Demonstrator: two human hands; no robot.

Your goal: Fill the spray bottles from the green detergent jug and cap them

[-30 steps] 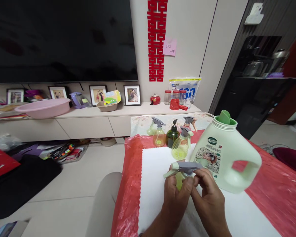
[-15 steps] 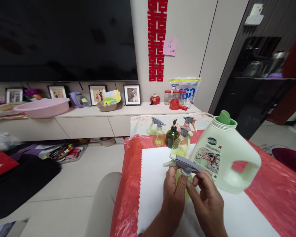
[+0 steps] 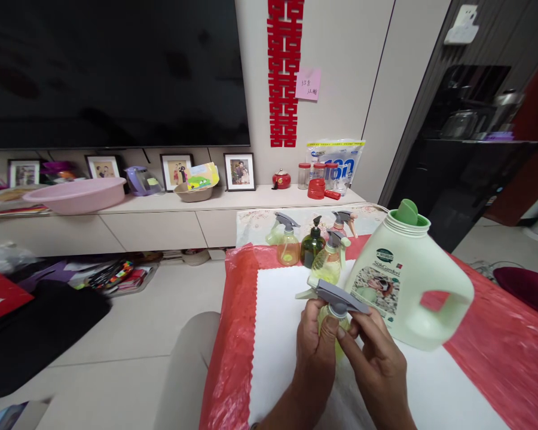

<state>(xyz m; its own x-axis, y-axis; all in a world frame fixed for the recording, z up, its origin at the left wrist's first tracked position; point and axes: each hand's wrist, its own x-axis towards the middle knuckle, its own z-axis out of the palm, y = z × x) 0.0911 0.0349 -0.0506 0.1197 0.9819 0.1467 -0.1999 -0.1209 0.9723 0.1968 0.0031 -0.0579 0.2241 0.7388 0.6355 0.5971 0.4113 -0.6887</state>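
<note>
Within the left hand (image 3: 316, 352), a translucent plastic spray bottle (image 3: 339, 298)

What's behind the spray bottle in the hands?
Behind the held spray bottle is a yellowish spray bottle, with a dark green pump bottle farther back. The held one's sprayer head covers the yellowish one's lower edge; whatever is there can't be seen.

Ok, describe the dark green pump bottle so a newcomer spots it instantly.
Find the red plastic-covered table. In the picture, small bottles stand left of its big pale green plastic jug. The dark green bottle alone wears a black pump top; its neighbours have grey trigger heads.
</note>
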